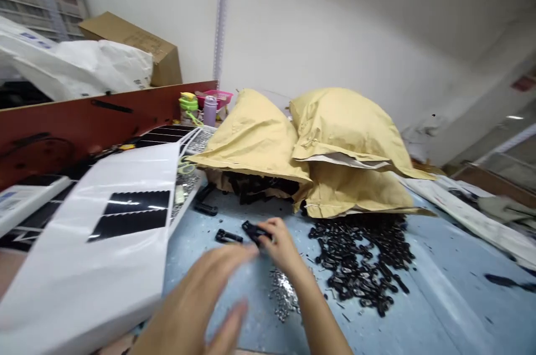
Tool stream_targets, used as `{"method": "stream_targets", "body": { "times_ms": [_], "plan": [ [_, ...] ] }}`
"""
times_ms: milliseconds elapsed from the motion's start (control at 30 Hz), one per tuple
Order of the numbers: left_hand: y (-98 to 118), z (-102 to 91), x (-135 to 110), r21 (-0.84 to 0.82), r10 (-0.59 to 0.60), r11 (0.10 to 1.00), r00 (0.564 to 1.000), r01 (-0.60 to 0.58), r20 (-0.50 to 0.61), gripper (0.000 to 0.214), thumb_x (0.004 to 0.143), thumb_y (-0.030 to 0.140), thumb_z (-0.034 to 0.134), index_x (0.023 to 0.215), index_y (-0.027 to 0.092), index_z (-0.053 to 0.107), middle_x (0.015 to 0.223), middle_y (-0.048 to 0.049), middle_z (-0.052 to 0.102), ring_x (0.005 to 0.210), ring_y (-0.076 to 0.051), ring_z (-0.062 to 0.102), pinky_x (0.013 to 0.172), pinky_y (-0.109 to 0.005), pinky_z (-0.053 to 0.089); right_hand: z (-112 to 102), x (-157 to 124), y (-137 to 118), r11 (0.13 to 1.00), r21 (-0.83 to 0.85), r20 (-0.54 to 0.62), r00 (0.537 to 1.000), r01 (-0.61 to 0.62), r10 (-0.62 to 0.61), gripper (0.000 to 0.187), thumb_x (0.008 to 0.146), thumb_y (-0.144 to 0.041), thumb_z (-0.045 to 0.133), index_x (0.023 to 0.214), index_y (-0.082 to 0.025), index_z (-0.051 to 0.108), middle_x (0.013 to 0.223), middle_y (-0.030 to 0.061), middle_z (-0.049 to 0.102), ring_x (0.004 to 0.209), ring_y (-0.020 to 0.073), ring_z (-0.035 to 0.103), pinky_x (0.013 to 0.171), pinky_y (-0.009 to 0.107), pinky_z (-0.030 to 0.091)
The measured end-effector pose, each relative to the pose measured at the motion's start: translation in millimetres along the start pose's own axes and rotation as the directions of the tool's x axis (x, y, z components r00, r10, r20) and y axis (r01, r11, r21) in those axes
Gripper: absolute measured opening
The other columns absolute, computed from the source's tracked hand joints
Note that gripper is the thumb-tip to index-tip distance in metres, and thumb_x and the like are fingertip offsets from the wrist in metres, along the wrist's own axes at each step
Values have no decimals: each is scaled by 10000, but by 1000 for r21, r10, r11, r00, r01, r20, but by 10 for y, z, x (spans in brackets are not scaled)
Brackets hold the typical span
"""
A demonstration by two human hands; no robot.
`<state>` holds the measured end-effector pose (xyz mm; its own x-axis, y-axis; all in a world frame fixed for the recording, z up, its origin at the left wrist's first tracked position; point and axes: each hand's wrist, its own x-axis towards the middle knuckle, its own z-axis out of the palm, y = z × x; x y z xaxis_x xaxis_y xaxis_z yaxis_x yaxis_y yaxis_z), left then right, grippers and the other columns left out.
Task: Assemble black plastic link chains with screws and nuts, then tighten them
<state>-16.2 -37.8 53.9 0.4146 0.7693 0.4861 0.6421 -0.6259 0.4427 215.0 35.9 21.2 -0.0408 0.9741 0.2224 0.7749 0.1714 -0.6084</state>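
My right hand grips a black plastic part just above the blue tabletop. In the foreground my left hand is blurred, its thumb and fingers apart with nothing between them. Its fingertips reach close to the part in my right hand. Another black plastic part lies on the table a little to the left. Below my right wrist is a small heap of shiny metal pieces, partly covered by the forearm. A wide pile of small black parts spreads out to the right.
Yellow paper sacks lie behind my hands, one with black parts at its mouth. White plastic sheeting covers the left side. A red-brown board borders the left, with a cardboard box behind it. A purple bottle stands farther back.
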Motion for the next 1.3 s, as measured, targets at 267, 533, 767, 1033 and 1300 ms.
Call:
{"method": "stream_targets", "body": {
  "times_ms": [267,533,767,1033,1300],
  "plan": [
    [-88,908,583,-47,-184,971,859,234,478,472,921,244,303,1382,162,362,859,-104,691,712,-269,667,647,-379,491,-445,-330,270,977,29,-76,974,-210,212,83,796,-247,614,865,-253,660,835,-11,706,748,175,668,659,260,511],
    [-217,1137,681,-487,-361,536,708,690,607,356,811,522,406,968,208,460,730,7,547,579,-169,554,527,-267,427,-702,-24,1124,844,-128,-352,819,-522,453,57,734,-136,616,780,-153,588,870,146,646,875,295,629,762,376,454],
    [-79,956,697,-509,-249,614,759,604,601,279,885,453,382,985,211,478,895,-35,612,692,-182,578,639,-299,470,-422,-310,588,964,71,-127,956,-256,264,114,801,-135,572,872,-187,644,968,64,637,815,172,634,737,267,495],
    [5,688,641,-309,-65,916,853,258,518,171,916,336,456,1046,239,513,936,-26,631,868,-225,595,730,-300,415,-259,-591,-89,968,228,-68,994,100,-86,179,819,-84,576,924,-207,654,870,34,633,809,165,611,737,271,492],
    [0,527,640,-249,13,960,866,130,499,180,934,359,423,931,225,544,834,-16,631,757,-214,599,645,-277,367,-363,-663,-157,945,109,-69,950,309,-303,192,916,-135,456,1016,-224,594,936,65,602,868,177,608,761,289,511]
  ]
}}
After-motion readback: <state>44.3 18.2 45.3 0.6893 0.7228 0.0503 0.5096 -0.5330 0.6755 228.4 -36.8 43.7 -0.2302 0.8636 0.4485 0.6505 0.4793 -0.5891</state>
